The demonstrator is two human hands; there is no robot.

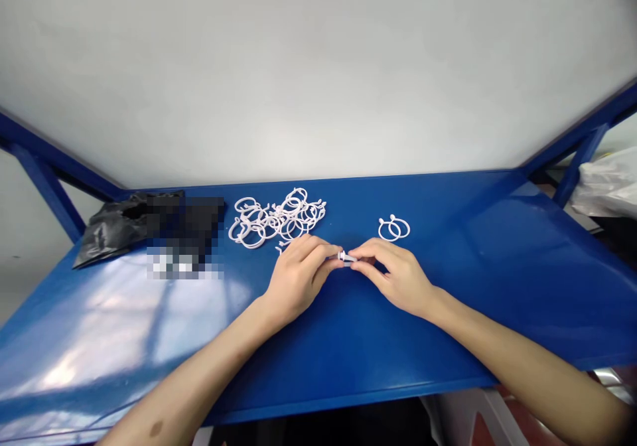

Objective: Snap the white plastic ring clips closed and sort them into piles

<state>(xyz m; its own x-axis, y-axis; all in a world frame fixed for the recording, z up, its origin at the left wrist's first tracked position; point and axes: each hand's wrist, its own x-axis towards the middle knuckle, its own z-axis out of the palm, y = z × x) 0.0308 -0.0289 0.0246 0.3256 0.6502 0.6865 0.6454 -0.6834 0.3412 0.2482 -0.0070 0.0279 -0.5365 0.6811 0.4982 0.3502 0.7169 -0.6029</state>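
Observation:
My left hand point(298, 275) and my right hand point(395, 275) meet at the middle of the blue table point(497, 280). Both pinch one small white plastic ring piece point(347, 257) between their fingertips; most of it is hidden by my fingers. Just behind my left hand lies a pile of several white plastic rings point(276, 219). Behind my right hand lie two white rings point(393, 228), overlapping, apart from the pile.
A black plastic bag point(117, 227) lies at the table's back left, next to a blurred patch. Blue frame struts rise at both back corners. A white bag point(607, 184) sits beyond the right strut. A pale wall stands behind.

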